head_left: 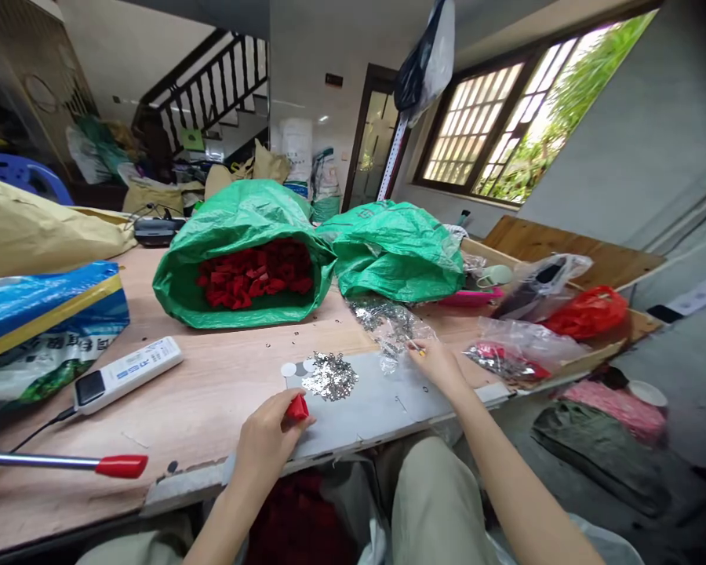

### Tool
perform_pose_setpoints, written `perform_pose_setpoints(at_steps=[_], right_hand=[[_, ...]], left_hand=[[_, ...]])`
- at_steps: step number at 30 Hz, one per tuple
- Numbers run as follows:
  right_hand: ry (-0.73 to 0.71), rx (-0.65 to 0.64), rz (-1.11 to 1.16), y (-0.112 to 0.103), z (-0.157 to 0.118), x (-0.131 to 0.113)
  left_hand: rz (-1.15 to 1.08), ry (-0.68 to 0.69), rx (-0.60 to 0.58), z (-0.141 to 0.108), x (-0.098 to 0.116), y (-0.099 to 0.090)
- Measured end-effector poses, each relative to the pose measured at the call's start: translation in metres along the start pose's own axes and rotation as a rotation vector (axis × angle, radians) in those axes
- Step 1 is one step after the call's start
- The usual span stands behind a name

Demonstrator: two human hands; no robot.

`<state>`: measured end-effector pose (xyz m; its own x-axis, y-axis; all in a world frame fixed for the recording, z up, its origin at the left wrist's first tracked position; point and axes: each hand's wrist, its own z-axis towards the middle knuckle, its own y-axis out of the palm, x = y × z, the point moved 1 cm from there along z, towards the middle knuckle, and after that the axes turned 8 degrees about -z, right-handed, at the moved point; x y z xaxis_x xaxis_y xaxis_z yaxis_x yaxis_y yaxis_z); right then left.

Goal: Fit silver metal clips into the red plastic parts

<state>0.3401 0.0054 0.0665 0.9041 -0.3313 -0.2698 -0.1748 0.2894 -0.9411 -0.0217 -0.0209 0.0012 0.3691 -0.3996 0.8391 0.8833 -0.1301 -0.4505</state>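
My left hand point(267, 435) is closed in a pinch on a small red piece point(297, 406), above the front edge of a grey board point(365, 420). Just beyond it, a pile of shiny silver metal pieces point(332, 377) lies on the board, with white discs point(289, 369) beside it. My right hand point(438, 365) is closed at the near end of a clear plastic bag point(394, 333) of silver pieces. A thin, pale and yellowish bit shows at its fingertips, too small to name.
A green sack point(241, 212) of red pieces lies open at the back, another green sack point(397, 259) beside it. Left are a white device point(129, 375) and a red-ended metal lever point(121, 465). A wooden tray point(620, 345) with bags stands right. Red pieces point(303, 522) fill a container below.
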Motion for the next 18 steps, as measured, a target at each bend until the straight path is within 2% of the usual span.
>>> perform_pose_setpoints(at_steps=[3, 7, 12, 18], right_hand=[[-0.073, -0.086, -0.061, 0.013, 0.014, -0.006], [-0.116, -0.139, -0.117, 0.027, 0.019, -0.016], [-0.084, -0.186, -0.176, 0.031, 0.026, -0.017], [-0.03, -0.172, -0.084, 0.032, 0.068, -0.034]], left_hand=[[0.017, 0.016, -0.002, -0.001, 0.0, -0.001], [0.016, 0.036, -0.004, 0.0, 0.001, -0.002], [0.008, 0.062, -0.001, 0.0, 0.002, -0.002], [0.032, 0.059, -0.006, 0.001, 0.007, -0.003]])
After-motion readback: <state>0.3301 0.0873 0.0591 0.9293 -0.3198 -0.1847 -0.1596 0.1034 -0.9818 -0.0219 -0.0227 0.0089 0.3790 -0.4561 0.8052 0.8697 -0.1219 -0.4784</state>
